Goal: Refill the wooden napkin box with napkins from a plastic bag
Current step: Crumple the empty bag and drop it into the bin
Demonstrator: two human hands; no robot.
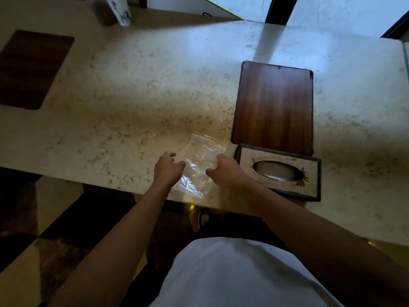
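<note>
Hands, left (169, 168) and right (223, 171), grip loose, flank the empty-looking zip bag (200, 159) beside the napkin box (280, 171); box apparently refilled, bag removal next.

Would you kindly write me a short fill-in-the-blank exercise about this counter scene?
1. The clear plastic zip bag lies flat between the person's two ____.
2. The wooden napkin box has an ____-shaped opening in its lid.
3. Directly behind the box lies a dark brown wooden ____.
4. Everything rests on a pale speckled stone ____.

Missing words: hands; oval; board; counter
</note>
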